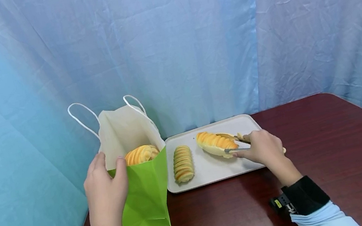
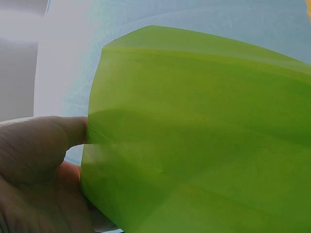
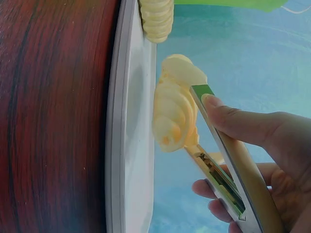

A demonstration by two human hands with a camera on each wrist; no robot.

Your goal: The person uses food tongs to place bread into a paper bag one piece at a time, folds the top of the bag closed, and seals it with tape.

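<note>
Right hand (image 1: 262,145) is gripping tongs (image 3: 234,151), apparently securing bread (image 1: 214,142) that needs lifting toward nine o'clock; straight-fingered left hand (image 1: 105,187) is touching bag (image 1: 145,193).

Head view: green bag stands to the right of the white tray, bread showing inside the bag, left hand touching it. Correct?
Wrong side: the head view shows the green bag to the left of the white tray. Bread does show inside the bag, and the left hand touches it.
</note>
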